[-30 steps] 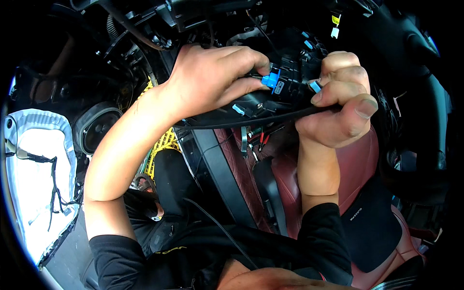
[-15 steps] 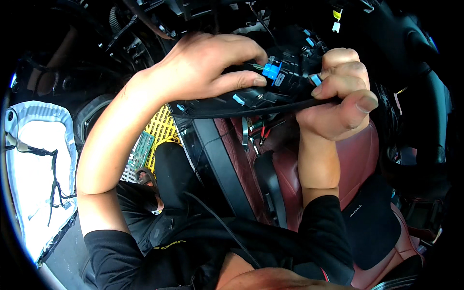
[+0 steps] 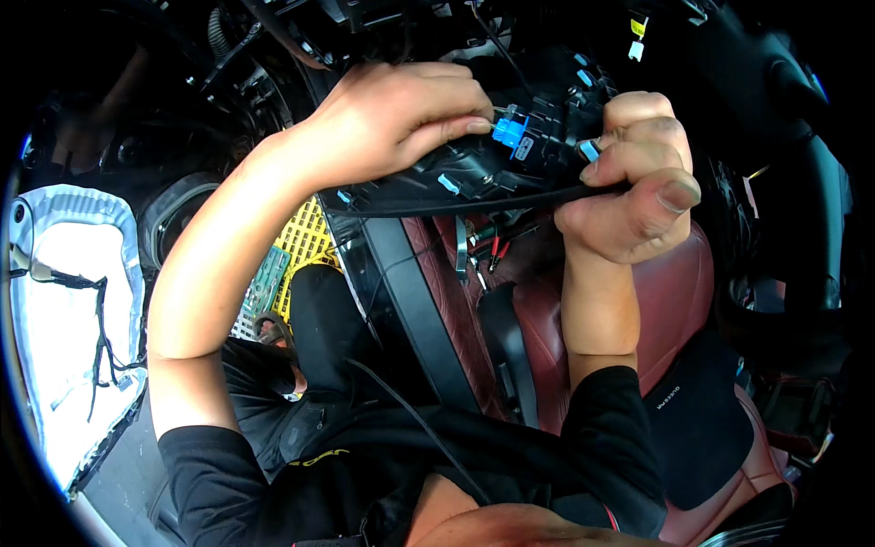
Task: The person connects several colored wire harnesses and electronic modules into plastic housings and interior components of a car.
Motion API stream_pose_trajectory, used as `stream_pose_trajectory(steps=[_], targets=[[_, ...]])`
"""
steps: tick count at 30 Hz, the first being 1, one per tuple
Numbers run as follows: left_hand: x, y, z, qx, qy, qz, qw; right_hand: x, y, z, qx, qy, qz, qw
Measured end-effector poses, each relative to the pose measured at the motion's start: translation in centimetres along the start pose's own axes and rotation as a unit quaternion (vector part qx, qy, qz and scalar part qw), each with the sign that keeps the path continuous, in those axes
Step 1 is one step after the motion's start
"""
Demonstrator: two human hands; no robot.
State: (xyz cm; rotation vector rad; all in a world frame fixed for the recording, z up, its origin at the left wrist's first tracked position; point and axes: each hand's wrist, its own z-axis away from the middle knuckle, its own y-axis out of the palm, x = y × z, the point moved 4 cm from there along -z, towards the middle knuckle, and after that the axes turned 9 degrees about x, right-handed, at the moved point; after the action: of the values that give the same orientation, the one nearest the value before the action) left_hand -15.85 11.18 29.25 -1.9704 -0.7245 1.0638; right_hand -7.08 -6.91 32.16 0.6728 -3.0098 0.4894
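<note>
The right hand (image 3: 638,169), right of centre, was closed around the edge of a black panel (image 3: 556,141), which was held up off the seat. The left hand (image 3: 396,123), upper centre, was narrow, with thumb and forefinger brought close together at the wires (image 3: 499,111); whether these were gripped could not be told. The blue connector (image 3: 509,134) was seen just beyond those fingertips, at upper centre, on the panel's exposed face.

By its look, the connector was seated on the panel with its wires attached; whether it was fully latched could not be told. The panel was judged to be unfastened, since it was supported by hand and its clips were bare, so its fixing seemed not yet done.

One panel and one connector were counted. Five light blue clips (image 3: 447,184) could be made out: two at upper centre-right, one by the right forefinger, two near the panel's lower edge.

Beyond, one dark red seat (image 3: 679,296) was seen at lower right. Two red handles (image 3: 497,255) were seen at centre; whether one tool or two was meant could not be told. One yellow mat (image 3: 305,239) and one green board (image 3: 266,275) lay left of centre. One yellow-and-white tag (image 3: 637,36) was hung at upper right.
</note>
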Motion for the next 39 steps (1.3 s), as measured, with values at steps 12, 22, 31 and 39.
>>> stream_pose_trajectory(steps=[12, 22, 31, 39], targets=[[0.8, 0.1, 1.4, -0.072, 0.002, 0.037, 0.997, 1.0, -0.4, -0.6, 0.043, -0.015, -0.008, 0.999], [-1.6, 1.3, 0.2, -0.189, -0.027, -0.013, 0.981, 1.2, -0.2, -0.4, 0.053, 0.023, -0.019, 0.998], [-0.5, 1.6, -0.4, -0.141, -0.032, 0.040, 0.989, 1.4, 0.3, -0.5, 0.056, 0.068, 0.013, 0.996], [-0.1, 1.2, -0.9, -0.085, -0.041, 0.010, 0.996, 1.8, 0.6, -0.5, 0.061, 0.118, 0.055, 0.990]])
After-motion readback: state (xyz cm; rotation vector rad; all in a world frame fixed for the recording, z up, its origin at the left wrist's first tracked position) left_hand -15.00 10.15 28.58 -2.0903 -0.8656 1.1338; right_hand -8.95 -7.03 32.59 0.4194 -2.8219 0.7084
